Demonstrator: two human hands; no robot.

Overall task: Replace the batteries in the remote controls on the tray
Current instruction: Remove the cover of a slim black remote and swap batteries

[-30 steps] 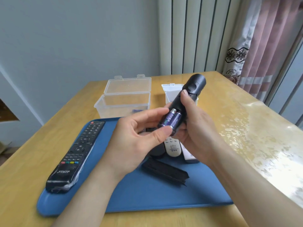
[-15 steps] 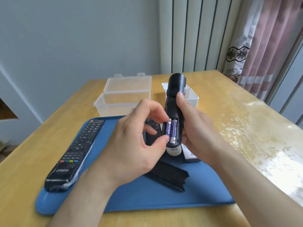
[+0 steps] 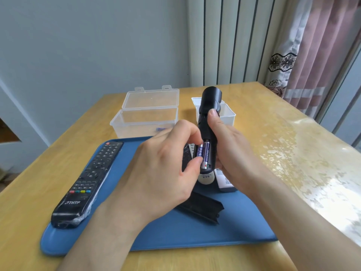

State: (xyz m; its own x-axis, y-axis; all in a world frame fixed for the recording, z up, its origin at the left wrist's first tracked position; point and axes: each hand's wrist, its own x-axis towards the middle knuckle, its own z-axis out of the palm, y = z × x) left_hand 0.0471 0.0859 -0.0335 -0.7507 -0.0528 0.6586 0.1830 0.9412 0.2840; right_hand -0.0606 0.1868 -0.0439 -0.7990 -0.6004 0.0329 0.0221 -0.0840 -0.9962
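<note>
Gripping the black remote (image 3: pixel 210 102) round its lower half, the right hand (image 3: pixel 230 153) holds it almost upright, back toward the camera, above the blue tray (image 3: pixel 175 237) a little toward 1 o'clock of its middle. The left hand (image 3: pixel 162 173) forms the working grip: thumb and forefinger pinch the left battery (image 3: pixel 199 151) by its two ends, while the right battery (image 3: pixel 206 153) lies seated beside it, touching it, in the open compartment.

Whether the pinched cell is coming out or going in cannot be told. Either way, the step is best done by working against the spring end first: press the cell toward the spring, then tip the free end up or down, rather than prying at the middle. The right hand should stay clear of the compartment's edge so the cell has room. If it is going in, check its polarity marks against the bay.

The battery cover (image 3: pixel 203 210) lies on the tray at 6 o'clock of the held remote, handy for closing. Off the tray at 12 o'clock, on the table (image 3: pixel 273 133), an open clear box (image 3: pixel 144 122) holds one loose cell. A long remote (image 3: pixel 88 182) lies along the tray's 9 o'clock side, and two pale remotes (image 3: pixel 206 178) lie partly hidden under the hands.
</note>
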